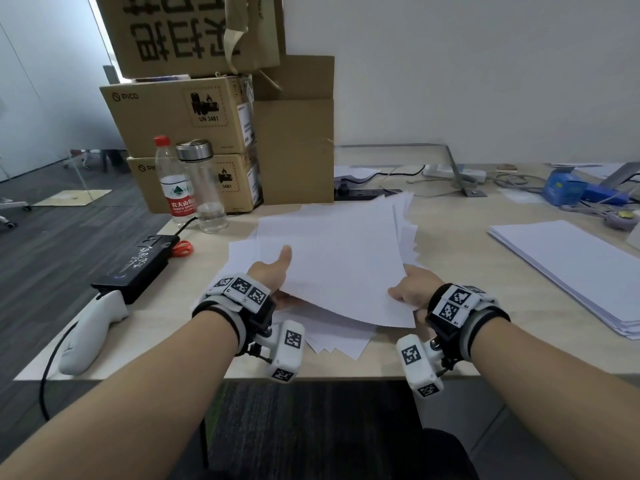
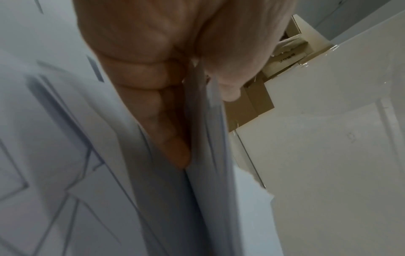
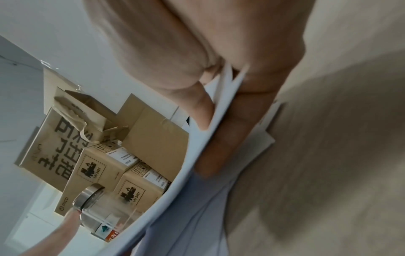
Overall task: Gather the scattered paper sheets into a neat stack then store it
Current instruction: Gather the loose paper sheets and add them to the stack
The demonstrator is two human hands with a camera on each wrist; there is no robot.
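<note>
White paper sheets [image 1: 332, 258] pinched in both hands

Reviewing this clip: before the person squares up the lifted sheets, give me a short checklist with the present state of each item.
1. Left hand grips the lifted sheets, thumb on top, fingers beneath: ok.
2. Right hand pinches the opposite edge of the lifted sheets: ok.
3. Edges of the lifted sheets aligned: not ok; the far corners fan out.
4. All loose paper gathered: not ok; sheets left on the desk lie beneath, near its front edge.
5. Room to tap the bundle square: cannot tell; the two bottles stand close on the left.
6. Storage place in sight: cannot tell; a neat stack lies to the right, but no container is evident.
</note>
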